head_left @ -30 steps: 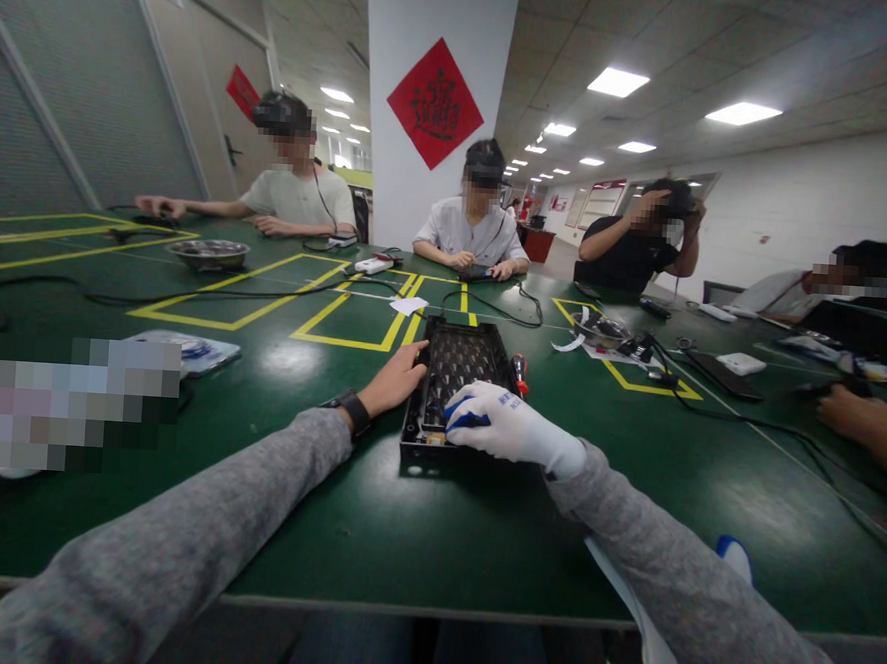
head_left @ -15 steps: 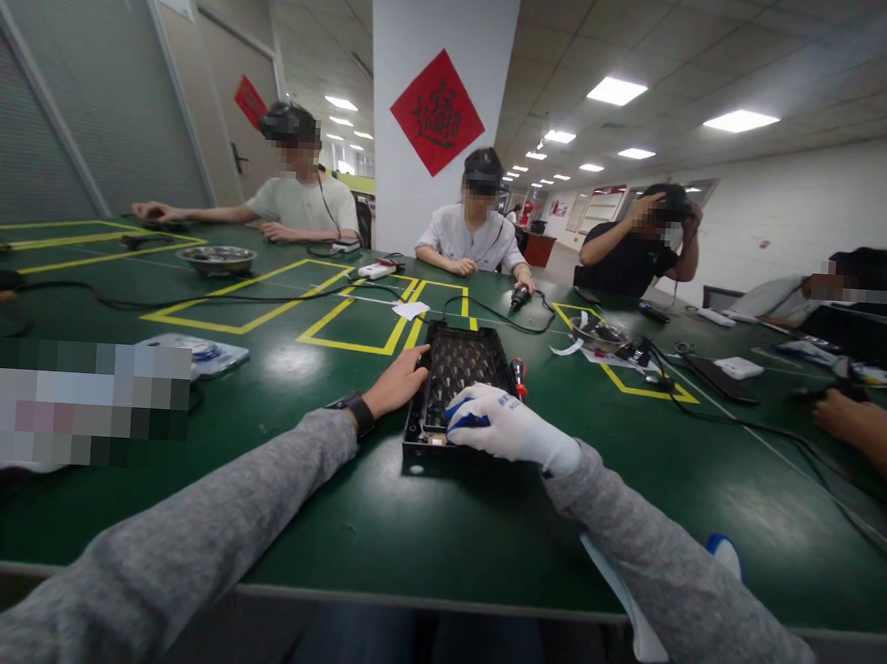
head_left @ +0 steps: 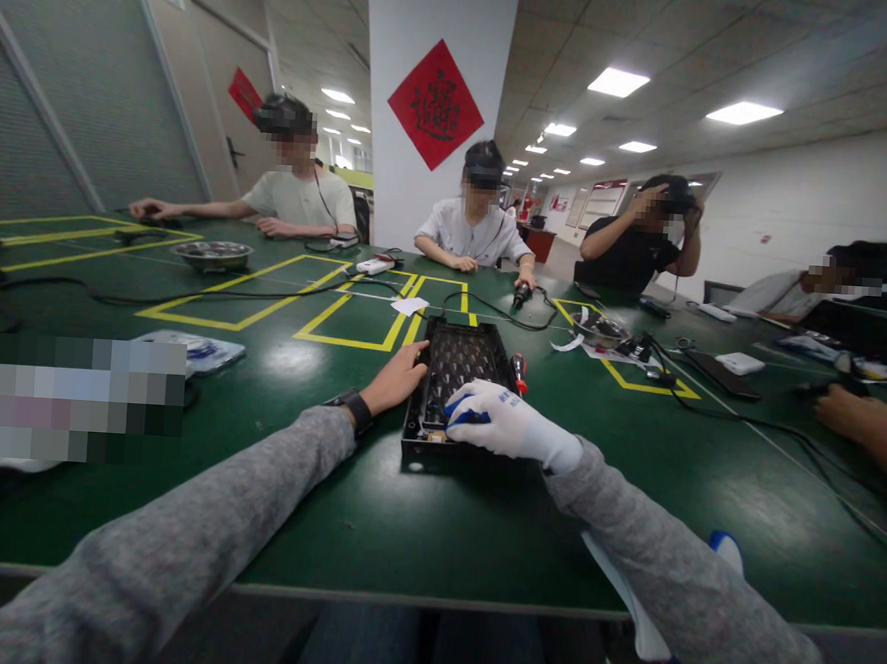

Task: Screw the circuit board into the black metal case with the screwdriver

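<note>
Green table (head_left: 416, 531) bears black tray (head_left: 456, 373), cables (head_left: 190, 299), bowl (head_left: 212, 253)

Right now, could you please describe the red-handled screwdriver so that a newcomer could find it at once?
Start at the long green table and find the black perforated tray between the left hand and the white-gloved right hand. The screwdriver lies right beside the tray's right edge, just beyond the glove. Its red handle is the only red item on that stretch of table.
</note>
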A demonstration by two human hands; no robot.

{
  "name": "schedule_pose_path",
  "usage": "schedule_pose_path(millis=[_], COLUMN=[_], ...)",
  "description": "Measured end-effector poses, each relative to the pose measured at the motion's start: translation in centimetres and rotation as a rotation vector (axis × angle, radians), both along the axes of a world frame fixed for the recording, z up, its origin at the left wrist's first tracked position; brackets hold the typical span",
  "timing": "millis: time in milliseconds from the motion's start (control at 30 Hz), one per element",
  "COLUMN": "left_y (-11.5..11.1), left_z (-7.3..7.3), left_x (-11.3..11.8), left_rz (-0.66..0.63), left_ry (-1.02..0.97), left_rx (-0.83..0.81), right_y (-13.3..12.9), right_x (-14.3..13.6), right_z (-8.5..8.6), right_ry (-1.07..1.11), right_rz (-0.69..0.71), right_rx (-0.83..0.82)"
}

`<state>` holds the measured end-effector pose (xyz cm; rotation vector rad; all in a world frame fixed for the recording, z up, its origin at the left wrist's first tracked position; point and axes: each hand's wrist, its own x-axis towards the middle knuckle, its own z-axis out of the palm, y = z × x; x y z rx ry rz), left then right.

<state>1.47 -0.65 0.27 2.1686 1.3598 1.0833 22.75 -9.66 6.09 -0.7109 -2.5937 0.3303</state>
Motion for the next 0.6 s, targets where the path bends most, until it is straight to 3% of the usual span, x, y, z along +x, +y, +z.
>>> schedule_pose_path(millis=[233,600], left_y=[0.07,-0.01], left_z=[-0.02,0.0], left_x=[0.0,0.01], left_rz=[0.0,-0.004], left_ry=[-0.016,-0.027], left_rx=[-0.001,-0.004], right_y=[-0.09,-0.2], right_x=[-0.14,-0.02], right_z=[-0.02,0.23], right_ry=[-0.01,-0.01], right_rz=[-0.028,0.001], right_rx=[0.052,0.004])
